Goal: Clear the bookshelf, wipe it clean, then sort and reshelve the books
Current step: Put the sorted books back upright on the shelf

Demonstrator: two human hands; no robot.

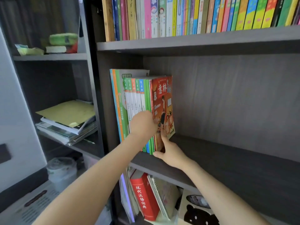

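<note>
— What is seen around the spot?

— A packed row of colourful books [194,15] is seen on the shelf above. A red dictionary [144,202] is leaned in the compartment below, and a pile of papers [68,117] is stacked in the unit to the left.

— And the books in hand?

— A small group of books [138,98] is stood at the left end of the middle shelf [227,156]. Green, orange and white spines are shown, with a red magazine [162,101] outermost on the right.

— Which way are they set?

— Upright, long axes vertical, spines outward. The red cover is pressed by the right hand [170,153], fingers straight. The left hand [142,122] is laid on the spines; its fingers are hidden, so a grip cannot be told.
</note>
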